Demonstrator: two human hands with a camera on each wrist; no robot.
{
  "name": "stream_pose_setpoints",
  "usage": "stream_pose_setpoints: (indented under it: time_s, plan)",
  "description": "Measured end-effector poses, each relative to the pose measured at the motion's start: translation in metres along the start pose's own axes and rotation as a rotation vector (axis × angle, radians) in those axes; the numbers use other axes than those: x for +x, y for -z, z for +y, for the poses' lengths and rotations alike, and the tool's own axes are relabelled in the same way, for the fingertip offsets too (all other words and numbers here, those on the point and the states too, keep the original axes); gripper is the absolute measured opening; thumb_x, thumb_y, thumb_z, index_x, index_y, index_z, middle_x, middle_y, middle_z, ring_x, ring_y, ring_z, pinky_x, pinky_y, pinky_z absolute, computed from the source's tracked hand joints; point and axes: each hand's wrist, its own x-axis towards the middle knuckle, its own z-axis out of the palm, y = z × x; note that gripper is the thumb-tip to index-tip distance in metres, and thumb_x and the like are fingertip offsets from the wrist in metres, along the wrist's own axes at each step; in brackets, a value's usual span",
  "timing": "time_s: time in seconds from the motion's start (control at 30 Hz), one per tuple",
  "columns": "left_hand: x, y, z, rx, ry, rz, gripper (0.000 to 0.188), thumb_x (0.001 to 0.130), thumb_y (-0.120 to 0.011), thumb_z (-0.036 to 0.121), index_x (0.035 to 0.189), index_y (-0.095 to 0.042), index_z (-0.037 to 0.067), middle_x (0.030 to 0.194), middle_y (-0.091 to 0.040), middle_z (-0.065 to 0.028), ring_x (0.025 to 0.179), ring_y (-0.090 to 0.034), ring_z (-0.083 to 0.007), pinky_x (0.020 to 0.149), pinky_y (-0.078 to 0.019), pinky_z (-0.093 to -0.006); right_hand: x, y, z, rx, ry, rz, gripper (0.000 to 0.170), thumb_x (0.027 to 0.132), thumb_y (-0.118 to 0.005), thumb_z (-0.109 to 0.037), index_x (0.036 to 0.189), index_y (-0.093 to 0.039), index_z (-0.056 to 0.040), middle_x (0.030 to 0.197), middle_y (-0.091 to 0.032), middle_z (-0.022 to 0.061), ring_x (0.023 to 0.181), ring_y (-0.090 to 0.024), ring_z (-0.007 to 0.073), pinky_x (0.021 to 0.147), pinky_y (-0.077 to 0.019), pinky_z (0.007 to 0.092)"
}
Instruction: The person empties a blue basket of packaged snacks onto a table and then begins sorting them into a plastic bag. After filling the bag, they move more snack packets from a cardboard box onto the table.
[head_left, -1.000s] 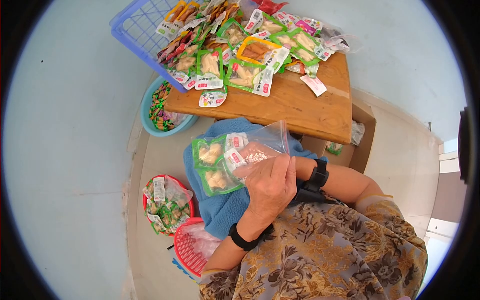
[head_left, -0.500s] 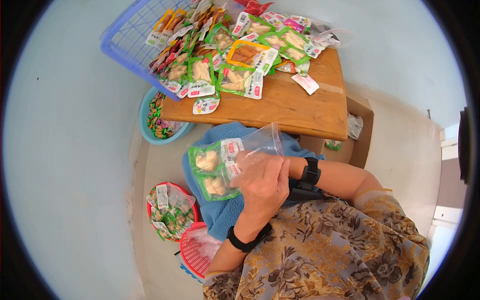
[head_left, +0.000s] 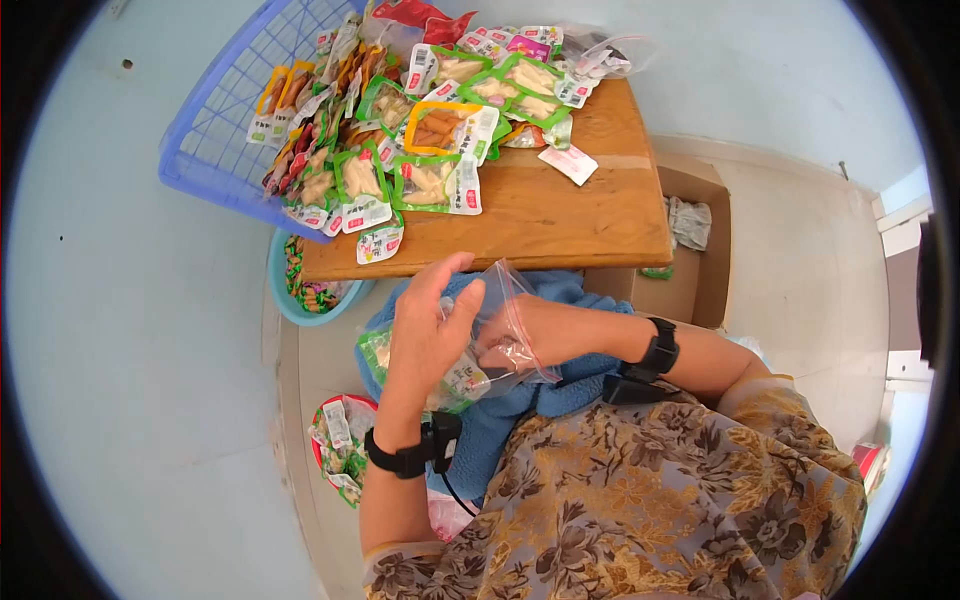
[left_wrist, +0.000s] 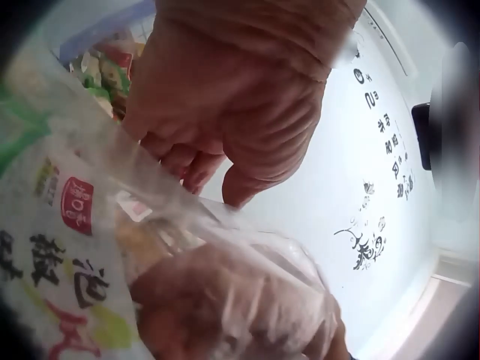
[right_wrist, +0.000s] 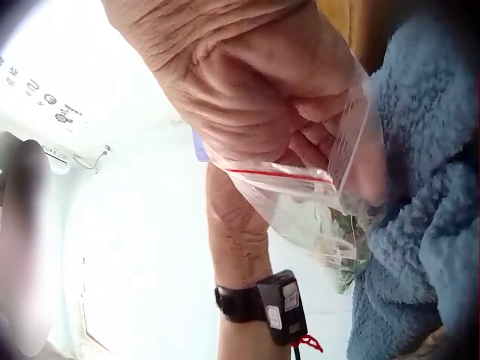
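Note:
A clear zip bag (head_left: 512, 350) with green-edged packets (head_left: 463, 382) inside lies over the blue fleece cloth (right_wrist: 427, 172). Beside its mouth, my left hand (head_left: 430, 330) is raised, thumb and fingers apart, holding nothing. Its fingers hang loosely bent in the left wrist view, above the bag's plastic. My right hand (head_left: 545, 332) reaches into the bag from the right, past the red zip line (right_wrist: 281, 174). Its fingers bend inside the plastic in the right wrist view; whether they grip a packet is hidden. A printed packet (left_wrist: 56, 247) shows large in the left wrist view.
A wooden table (head_left: 540, 225) in front carries a heap of food packets (head_left: 430, 130) and a tilted blue basket (head_left: 190, 185). Below stand a light-blue basin (head_left: 318, 318), a red basket of packets (head_left: 318, 440) and a cardboard box (head_left: 718, 262).
My left hand has let go of the bag's mouth, moved left and up, and opened. My right hand stays inside the bag. The head view has shifted.

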Motion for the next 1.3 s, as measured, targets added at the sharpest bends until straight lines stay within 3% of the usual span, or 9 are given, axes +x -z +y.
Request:
stream_pose_setpoints:
  time_s: [0.07,0.17,0.23,0.4,0.5,0.7,0.77,0.97,1.3]
  plan:
    - [0.009,-0.002,0.003,-0.214,0.329,-0.208,0.031,0.095,-0.067,0.018,0.12,-0.066,0.0,0.109,-0.07,-0.007,0.1,-0.062,-0.0133,0.087,-0.0497,-0.0282,-0.018,0.003,-0.001,0.015,0.154,0.164,0.022,0.089,-0.066,-0.022,0.084,-0.07,-0.0012,0.071,-0.067,0.0157,0.062,-0.065,0.0307,0.058,-0.0492,0.0395]
    - [0.016,-0.012,-0.001,-0.226,0.248,-0.247,0.028,0.096,-0.067,0.019,0.116,-0.067,-0.001,0.102,-0.071,-0.0036,0.095,-0.061,-0.0096,0.084,-0.0495,-0.0266,-0.047,0.009,-0.015,-0.138,-0.003,0.319,0.019,0.091,-0.065,-0.021,0.089,-0.071,-0.0031,0.071,-0.065,0.0173,0.067,-0.063,0.0366,0.063,-0.0485,0.0427]
    - [0.02,-0.012,-0.002,-0.241,0.266,-0.272,0.026,0.095,-0.067,0.018,0.112,-0.067,-0.001,0.099,-0.07,-0.002,0.092,-0.061,-0.0091,0.083,-0.0495,-0.0263,-0.062,0.008,-0.017,-0.298,0.17,0.494,0.029,0.093,-0.067,-0.032,0.098,-0.072,-0.0039,0.069,-0.061,0.0173,0.069,-0.063,0.0391,0.063,-0.0481,0.045]
    - [0.022,-0.014,-0.001,-0.216,0.277,-0.324,0.019,0.095,-0.068,0.017,0.101,-0.067,-0.001,0.088,-0.068,0.0019,0.085,-0.06,-0.0075,0.081,-0.0494,-0.0254,-0.09,0.008,-0.043,-0.311,-0.107,0.046,0.053,0.091,-0.069,-0.049,0.122,-0.07,-0.0059,0.067,-0.059,0.0108,0.068,-0.062,0.0273,0.058,-0.0467,0.0384]
    - [0.018,-0.015,-0.005,-0.347,0.289,-0.261,0.014,0.095,-0.067,0.015,0.097,-0.066,0.001,0.088,-0.068,0.0006,0.083,-0.06,-0.0066,0.078,-0.0491,-0.0237,-0.088,0.0,-0.035,-0.28,-0.249,-0.097,0.05,0.09,-0.071,-0.046,0.12,-0.07,-0.0047,0.074,-0.066,0.0119,0.072,-0.066,0.0259,0.061,-0.0488,0.0355]
    - [0.0,0.045,0.032,-0.644,0.303,0.11,0.006,0.098,-0.062,0.009,0.094,-0.063,0.004,0.086,-0.069,-0.0023,0.076,-0.059,-0.0072,0.073,-0.0493,-0.0239,-0.078,-0.004,-0.036,-0.102,0.206,0.135,0.022,0.091,-0.072,-0.021,0.1,-0.071,-0.0011,0.083,-0.069,0.0152,0.074,-0.067,0.0307,0.062,-0.0509,0.0422]
    - [-0.014,0.071,0.059,-0.612,0.238,0.3,0.007,0.099,-0.06,0.009,0.094,-0.062,0.003,0.089,-0.066,-0.0042,0.079,-0.059,-0.0098,0.075,-0.0496,-0.0278,-0.076,0.012,-0.069,-0.346,0.498,0.327,0.011,0.086,-0.074,-0.008,0.093,-0.069,-0.001,0.089,-0.069,0.014,0.078,-0.067,0.0299,0.064,-0.0524,0.0424]
    - [-0.049,0.088,0.096,-0.626,-0.026,0.577,0.011,0.101,-0.058,0.01,0.098,-0.059,0.0,0.093,-0.063,-0.0086,0.085,-0.061,-0.0162,0.082,-0.0509,-0.0338,-0.078,0.044,-0.139,-0.472,0.704,0.592,0.018,0.078,-0.076,0.006,0.094,-0.069,0.002,0.095,-0.07,0.0168,0.084,-0.071,0.0334,0.068,-0.0578,0.0392]
    - [-0.07,0.042,0.071,-0.833,0.193,0.704,0.013,0.099,-0.065,0.011,0.1,-0.061,-0.002,0.096,-0.067,-0.0117,0.089,-0.064,-0.017,0.086,-0.0511,-0.0321,-0.076,0.038,-0.113,-0.314,0.371,0.746,0.032,0.092,-0.065,0.002,0.125,-0.063,-0.0019,0.098,-0.076,0.0124,0.085,-0.074,0.0209,0.076,-0.0576,0.0291]
